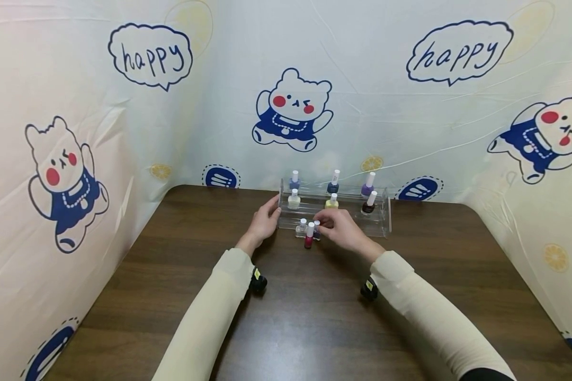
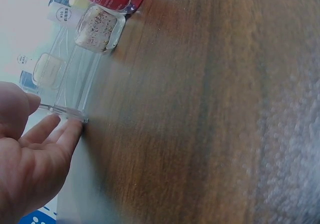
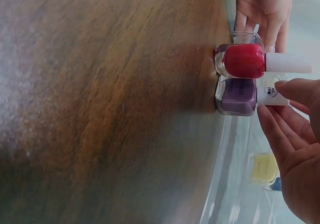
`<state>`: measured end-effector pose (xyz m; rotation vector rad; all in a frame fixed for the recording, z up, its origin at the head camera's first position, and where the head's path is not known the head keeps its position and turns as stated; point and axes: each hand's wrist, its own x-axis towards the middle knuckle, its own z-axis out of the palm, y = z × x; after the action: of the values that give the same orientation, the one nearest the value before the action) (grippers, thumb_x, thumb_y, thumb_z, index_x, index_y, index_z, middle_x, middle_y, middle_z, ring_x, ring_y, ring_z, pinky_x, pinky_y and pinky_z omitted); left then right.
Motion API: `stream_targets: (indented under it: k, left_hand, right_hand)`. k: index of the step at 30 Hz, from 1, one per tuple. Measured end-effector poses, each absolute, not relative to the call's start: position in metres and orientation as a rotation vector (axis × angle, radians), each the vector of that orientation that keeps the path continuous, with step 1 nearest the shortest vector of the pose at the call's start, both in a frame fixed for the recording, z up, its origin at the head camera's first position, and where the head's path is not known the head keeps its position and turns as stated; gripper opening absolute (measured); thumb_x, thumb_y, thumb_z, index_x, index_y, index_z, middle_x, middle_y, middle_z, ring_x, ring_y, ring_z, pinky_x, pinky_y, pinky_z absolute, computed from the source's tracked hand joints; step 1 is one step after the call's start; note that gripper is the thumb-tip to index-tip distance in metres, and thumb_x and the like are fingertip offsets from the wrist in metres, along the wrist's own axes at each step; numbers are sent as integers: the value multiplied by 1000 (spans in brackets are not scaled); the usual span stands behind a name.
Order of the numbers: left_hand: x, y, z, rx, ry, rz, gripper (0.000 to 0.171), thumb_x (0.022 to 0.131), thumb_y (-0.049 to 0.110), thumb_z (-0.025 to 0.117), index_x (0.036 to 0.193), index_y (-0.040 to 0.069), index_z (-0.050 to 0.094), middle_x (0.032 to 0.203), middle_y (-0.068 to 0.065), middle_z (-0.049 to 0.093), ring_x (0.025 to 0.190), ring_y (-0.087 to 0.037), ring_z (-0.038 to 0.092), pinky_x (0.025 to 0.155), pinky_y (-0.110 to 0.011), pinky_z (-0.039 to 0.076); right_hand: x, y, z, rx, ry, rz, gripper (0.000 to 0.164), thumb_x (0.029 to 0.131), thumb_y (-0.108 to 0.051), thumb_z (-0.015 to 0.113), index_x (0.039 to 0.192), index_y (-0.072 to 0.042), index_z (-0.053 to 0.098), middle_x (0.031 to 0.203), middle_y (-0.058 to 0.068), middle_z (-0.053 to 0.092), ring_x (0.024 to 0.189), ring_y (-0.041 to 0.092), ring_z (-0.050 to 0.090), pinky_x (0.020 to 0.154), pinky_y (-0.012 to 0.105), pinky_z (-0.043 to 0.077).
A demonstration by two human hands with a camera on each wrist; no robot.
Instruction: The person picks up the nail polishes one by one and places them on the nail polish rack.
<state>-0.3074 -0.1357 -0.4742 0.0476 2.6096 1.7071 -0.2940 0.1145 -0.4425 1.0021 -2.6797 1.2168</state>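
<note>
A clear tiered display rack (image 1: 386, 222) holds several nail polish bottles. At its left end my left hand (image 1: 263, 223) touches the side panel, fingers extended along the outside, as the left wrist view (image 2: 40, 159) shows. My right hand (image 1: 341, 228) pinches the white cap of a purple nail polish bottle (image 3: 238, 96) between thumb and fingers. That bottle is upright at the rack's front. Close beside it stands a red nail polish bottle (image 1: 309, 241). A glittery clear nail polish bottle (image 2: 97, 30) is to their left. Whether the purple bottle's base touches anything is unclear.
On the middle tier are a pale bottle (image 1: 294, 200), a yellow bottle (image 1: 331, 203) and a dark bottle (image 1: 368, 206). Blue and purple bottles (image 1: 367, 188) line the back tier. The brown wooden table (image 1: 286, 328) meets a printed curtain (image 1: 229, 106) behind the rack.
</note>
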Motion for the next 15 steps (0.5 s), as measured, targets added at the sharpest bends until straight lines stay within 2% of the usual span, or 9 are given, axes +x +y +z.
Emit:
stream_targets:
  k: [15]
  left_hand:
    - [-309, -135, -476, 49, 2600, 1739, 53, 110, 17, 46, 161, 24, 35, 155, -11, 49, 145, -33, 42, 121, -50, 29]
  right_hand:
    - [-297, 117, -444, 1005, -2685, 1133, 12, 93, 0, 72, 105, 0, 74, 103, 13, 75, 93, 25, 73, 84, 34, 61]
